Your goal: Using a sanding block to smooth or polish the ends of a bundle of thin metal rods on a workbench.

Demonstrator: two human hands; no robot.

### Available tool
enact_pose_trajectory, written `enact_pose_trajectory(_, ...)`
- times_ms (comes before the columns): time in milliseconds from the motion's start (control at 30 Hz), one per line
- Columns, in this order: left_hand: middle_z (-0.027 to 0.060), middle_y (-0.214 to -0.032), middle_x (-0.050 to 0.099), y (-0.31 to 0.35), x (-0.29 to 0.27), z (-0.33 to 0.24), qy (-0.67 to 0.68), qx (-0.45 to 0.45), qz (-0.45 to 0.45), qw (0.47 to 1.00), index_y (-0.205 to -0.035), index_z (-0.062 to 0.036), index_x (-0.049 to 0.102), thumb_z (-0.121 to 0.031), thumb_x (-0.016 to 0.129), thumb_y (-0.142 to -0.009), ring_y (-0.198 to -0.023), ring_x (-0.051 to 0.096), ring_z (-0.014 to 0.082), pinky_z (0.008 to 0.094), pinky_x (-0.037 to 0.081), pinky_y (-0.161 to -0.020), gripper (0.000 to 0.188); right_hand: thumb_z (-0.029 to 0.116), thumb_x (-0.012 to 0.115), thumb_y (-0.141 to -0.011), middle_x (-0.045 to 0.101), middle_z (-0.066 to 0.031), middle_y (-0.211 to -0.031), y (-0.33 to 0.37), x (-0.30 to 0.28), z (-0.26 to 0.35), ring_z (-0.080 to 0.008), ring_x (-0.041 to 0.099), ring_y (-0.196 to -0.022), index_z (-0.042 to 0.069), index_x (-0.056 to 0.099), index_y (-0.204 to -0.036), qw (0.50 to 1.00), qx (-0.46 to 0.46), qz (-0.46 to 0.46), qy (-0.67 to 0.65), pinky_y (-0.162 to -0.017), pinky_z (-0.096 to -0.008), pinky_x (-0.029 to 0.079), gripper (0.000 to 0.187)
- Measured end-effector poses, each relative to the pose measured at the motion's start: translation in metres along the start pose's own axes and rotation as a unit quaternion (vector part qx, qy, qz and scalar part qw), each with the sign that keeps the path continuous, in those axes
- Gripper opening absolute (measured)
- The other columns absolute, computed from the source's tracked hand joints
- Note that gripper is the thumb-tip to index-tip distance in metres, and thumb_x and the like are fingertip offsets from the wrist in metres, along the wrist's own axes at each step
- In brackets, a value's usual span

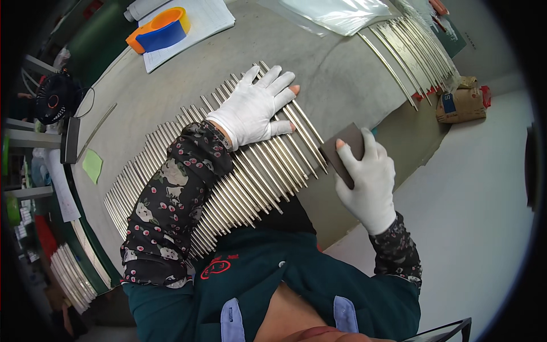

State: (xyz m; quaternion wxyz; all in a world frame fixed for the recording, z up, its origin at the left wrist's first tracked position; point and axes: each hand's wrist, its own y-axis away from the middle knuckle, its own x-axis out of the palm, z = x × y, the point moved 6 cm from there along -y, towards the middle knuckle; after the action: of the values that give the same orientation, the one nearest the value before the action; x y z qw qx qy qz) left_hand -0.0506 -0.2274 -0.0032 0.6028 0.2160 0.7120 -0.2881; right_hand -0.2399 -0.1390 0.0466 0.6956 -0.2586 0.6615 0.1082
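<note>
Closely ranked, silvery rods point(242, 194) look seemingly smooth; left hand point(249, 111) spread on them; right hand point(367, 182) clamped on dark block point(351, 138).

open tabletop point(342, 80) right of metal rods point(245, 171), left hand point(253, 109) blocking several from above

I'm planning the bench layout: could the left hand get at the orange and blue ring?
Probably yes: only metal rods, tabletop and papers seem to lie between the left hand and the orange and blue ring, though it would have to leave the rods.
</note>
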Motion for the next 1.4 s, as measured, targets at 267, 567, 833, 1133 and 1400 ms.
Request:
enact_pose_trajectory(267,0.0181,-0.150,0.037,-0.019,0.008,-0.001,-0.014,0.004,0.014,1.000,-0.140,-0.0040,0.044,-0.060,0.045,-0.092,-0.140,0.031,0.0355,0.0541,0.021,-0.115,0.073,0.024,0.072,-0.071,0.047,-0.0234,-0.129,-0.042,0.011,0.009,-0.0323,0.056,-0.102,0.016,0.062,-0.120,0.999,0.007,-0.035,0.023,-0.070,-0.0416,0.047,0.051)
enact_pose_trajectory(567,0.0151,-0.149,0.038,-0.027,0.012,-0.001,-0.034,0.013,-0.015,0.999,-0.140,-0.0070,0.046,-0.063,0.040,-0.092,-0.141,0.030,0.0336,0.0548,0.021,-0.115,0.074,0.020,0.070,-0.072,0.049,-0.0231,-0.129,-0.042,0.010,0.004,-0.0320,0.058,-0.101,0.015,0.061,-0.120,0.998,0.022,-0.057,0.010,-0.071,-0.0409,0.049,0.049)
enact_pose_trajectory(833,0.0173,-0.152,0.032,-0.022,0.006,0.000,-0.053,0.005,0.033,0.998,-0.145,-0.0058,0.037,-0.063,0.036,-0.094,-0.141,0.029,0.0363,0.0542,0.020,-0.115,0.076,0.014,0.072,-0.065,0.053,-0.0223,-0.128,0.050,-0.019,-0.028,-0.0346,0.057,-0.106,0.016,0.065,-0.117,0.991,0.124,0.040,0.023,-0.082,-0.0432,0.046,0.052)
enact_pose_trajectory(1133,0.0170,-0.154,0.028,0.002,0.004,-0.001,-0.041,0.031,0.025,0.998,-0.148,-0.0100,0.033,-0.059,0.040,-0.094,-0.143,0.026,0.0369,0.0567,0.017,-0.115,0.073,0.013,0.074,-0.063,0.051,-0.0206,-0.131,0.051,-0.014,-0.028,-0.0347,0.054,-0.109,0.013,0.065,-0.118,0.986,0.151,-0.024,-0.068,-0.090,-0.0437,0.045,0.056)
enact_pose_trajectory(1400,0.0173,-0.152,0.032,0.030,-0.003,0.000,-0.032,0.018,0.026,0.999,-0.146,-0.0099,0.036,-0.061,0.039,-0.093,-0.140,0.031,0.0379,0.0590,0.020,-0.113,0.073,0.014,0.075,-0.062,0.049,-0.0223,-0.133,0.042,-0.013,-0.016,-0.0365,0.054,-0.110,0.013,0.063,-0.119,0.988,0.115,-0.050,-0.090,-0.091,-0.0438,0.045,0.059)
